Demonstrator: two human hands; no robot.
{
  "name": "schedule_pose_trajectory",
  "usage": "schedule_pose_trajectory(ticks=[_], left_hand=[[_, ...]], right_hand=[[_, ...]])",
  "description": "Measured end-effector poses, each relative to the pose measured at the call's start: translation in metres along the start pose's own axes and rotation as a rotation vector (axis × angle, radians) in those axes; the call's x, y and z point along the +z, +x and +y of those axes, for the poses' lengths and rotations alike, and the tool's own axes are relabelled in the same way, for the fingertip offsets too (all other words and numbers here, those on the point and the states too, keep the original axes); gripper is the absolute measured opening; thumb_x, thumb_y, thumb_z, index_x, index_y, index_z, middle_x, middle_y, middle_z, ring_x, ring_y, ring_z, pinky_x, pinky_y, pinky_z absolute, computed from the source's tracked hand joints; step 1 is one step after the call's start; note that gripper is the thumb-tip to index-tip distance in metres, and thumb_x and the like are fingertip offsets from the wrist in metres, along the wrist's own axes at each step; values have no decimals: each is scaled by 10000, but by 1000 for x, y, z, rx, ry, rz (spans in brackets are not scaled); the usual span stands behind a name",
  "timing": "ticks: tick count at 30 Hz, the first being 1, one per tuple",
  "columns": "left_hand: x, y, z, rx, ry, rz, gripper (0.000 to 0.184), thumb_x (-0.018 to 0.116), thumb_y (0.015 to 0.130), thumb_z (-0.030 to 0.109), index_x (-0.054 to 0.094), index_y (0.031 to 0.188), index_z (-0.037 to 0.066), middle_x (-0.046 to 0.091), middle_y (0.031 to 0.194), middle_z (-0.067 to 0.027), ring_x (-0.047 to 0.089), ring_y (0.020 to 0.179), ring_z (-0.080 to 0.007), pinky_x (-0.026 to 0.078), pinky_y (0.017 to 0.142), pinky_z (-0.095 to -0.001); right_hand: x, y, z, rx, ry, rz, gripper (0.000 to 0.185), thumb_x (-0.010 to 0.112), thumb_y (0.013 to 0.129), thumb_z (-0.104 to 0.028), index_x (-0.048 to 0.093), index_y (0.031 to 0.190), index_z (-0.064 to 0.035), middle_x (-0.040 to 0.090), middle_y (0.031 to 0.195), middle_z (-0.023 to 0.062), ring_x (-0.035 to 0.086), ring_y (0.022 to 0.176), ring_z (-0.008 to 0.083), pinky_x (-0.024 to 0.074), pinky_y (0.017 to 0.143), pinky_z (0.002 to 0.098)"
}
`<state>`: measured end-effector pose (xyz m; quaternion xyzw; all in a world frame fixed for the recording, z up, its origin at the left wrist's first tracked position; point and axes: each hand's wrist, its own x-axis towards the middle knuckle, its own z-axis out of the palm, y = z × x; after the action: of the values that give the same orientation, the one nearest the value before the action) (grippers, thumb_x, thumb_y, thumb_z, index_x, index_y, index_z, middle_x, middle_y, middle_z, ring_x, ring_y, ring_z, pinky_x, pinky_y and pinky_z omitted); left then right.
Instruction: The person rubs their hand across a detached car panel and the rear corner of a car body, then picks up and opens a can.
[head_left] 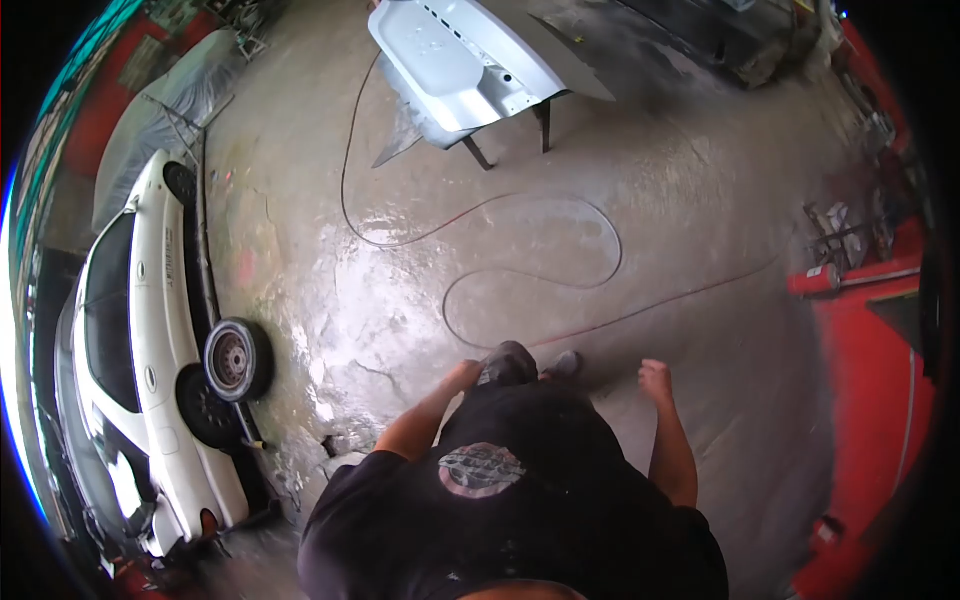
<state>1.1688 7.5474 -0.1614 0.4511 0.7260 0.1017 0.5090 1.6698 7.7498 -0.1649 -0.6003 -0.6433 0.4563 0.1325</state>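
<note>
My left hand (464,375) hangs low beside my dark shoe (510,365), its fingers small and partly hidden against the dark clothing. On the other side, my right hand (655,380) is held out over the concrete floor (720,400) with its fingers curled; whether anything is inside them is too small to tell. A thin hose (530,272) winds in loops across the floor in front of my feet. Neither hand touches it.
A silver car panel (450,70) rests on dark stand legs ahead. At the left are a white car (165,350) and a loose wheel (237,360). Red equipment (870,400) stands at the right, and a covered vehicle (165,120) at the far left.
</note>
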Motion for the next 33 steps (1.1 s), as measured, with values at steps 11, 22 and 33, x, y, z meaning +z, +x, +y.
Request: schedule_pose_trajectory(ticks=[11, 22, 33], left_hand=[[-41, 128, 63, 285, 194, 150, 285, 488, 898, 288, 589, 930, 23, 631, 955, -238, 604, 935, -416, 466, 810, -487], [-170, 324, 126, 214, 210, 198, 368, 466, 899, 318, 646, 878, -2, 639, 955, -278, 624, 898, -444, 490, 792, -520], [-380, 417, 331, 427, -347, 522, 560, 564, 814, 148, 396, 1322, -17, 654, 849, -262, 617, 829, -453, 486, 771, -521]], right_hand=[[57, 33, -1, -114, -156, -270, 356, 585, 805, -201, 674, 1016, 71, 682, 860, 207, 664, 781, 301, 515, 772, 390], [-21, 106, -85, 196, -303, -303, 352, 584, 815, -180, 665, 1058, 61, 690, 876, 202, 671, 791, 293, 520, 761, 375], [14, 248, -372, -15, -200, -194, 339, 531, 857, -136, 643, 1140, 13, 692, 1005, 198, 673, 931, 291, 514, 833, 346]])
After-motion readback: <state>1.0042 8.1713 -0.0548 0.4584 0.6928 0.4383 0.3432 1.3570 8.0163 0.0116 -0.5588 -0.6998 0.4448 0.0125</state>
